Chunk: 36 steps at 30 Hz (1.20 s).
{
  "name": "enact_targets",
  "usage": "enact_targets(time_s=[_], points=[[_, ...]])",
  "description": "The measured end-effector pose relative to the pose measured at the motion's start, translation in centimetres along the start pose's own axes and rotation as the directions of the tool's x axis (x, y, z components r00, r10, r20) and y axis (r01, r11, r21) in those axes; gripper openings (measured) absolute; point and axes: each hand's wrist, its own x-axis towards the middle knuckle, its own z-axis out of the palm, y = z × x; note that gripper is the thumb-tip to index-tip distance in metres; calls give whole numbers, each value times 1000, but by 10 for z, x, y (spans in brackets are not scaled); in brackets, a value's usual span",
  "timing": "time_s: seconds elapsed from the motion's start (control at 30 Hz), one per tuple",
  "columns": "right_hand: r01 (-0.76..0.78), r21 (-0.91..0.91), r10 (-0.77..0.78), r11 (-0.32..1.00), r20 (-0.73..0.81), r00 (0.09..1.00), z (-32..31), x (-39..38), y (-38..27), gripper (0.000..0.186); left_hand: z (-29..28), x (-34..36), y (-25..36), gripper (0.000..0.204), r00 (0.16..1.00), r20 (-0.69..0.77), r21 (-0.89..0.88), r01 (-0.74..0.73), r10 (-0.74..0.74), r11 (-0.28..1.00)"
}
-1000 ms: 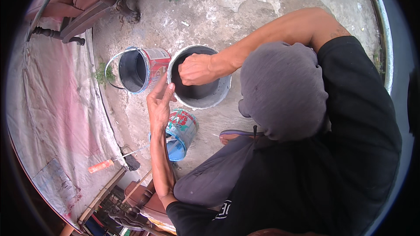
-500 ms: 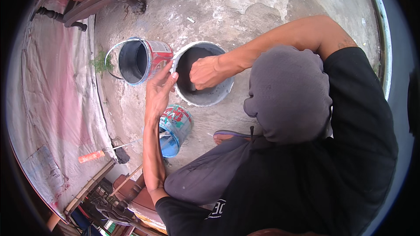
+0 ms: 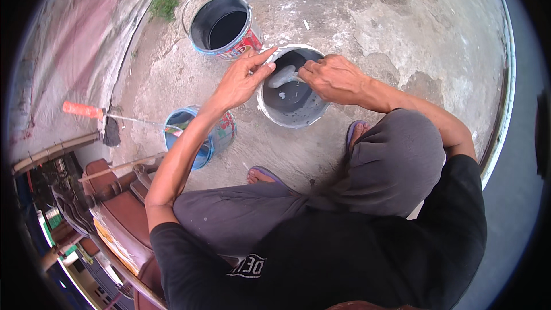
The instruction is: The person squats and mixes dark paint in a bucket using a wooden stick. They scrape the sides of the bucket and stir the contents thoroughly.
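A grey-smeared bucket (image 3: pixel 294 119) with dark grey liquid inside stands in front of me. My left hand (image 3: pixel 244 80) is at its left rim, index finger stretched along the edge and thumb over it. Over the right part of the opening, my right hand (image 3: pixel 336 80) is closed on a pale, wet-looking scoop-like thing (image 3: pixel 284 76). Its rounded end points left above the liquid; its exact kind is unclear. Just beyond my left hand, a red-labelled paint bucket (image 3: pixel 252 39) holds dark liquid, its wire handle hanging to the far left.
A blue-rimmed paint bucket (image 3: pixel 224 132) is partly hidden behind my left forearm. From it sticks out a tool with an orange handle (image 3: pixel 83 109). A stained sheet (image 3: pixel 86 40) hangs at the left; wooden chairs (image 3: pixel 123 212) stand lower left. The floor is rough concrete (image 3: pixel 367 17).
The view has shifted, and my right knee sits lower in it. My right hand has risen from deep inside the bucket toward its right rim, bringing the pale thing into sight. My left hand stays at the rim.
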Motion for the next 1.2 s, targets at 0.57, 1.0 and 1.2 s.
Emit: enact_targets(time_s=[0.57,1.0,1.2], points=[[-139,62,151,988,-263,953,2,-7,19,23,10,19,7,58,992,-98,-62,-86,79,994],[-405,276,468,872,-224,855,14,-16,23,26,5,-25,-22,77,999,-30,75,-20,23,997],[-409,257,475,876,-310,823,24,-28,30,30,42,-43,-32,50,992,-98,-197,58,-79,979]])
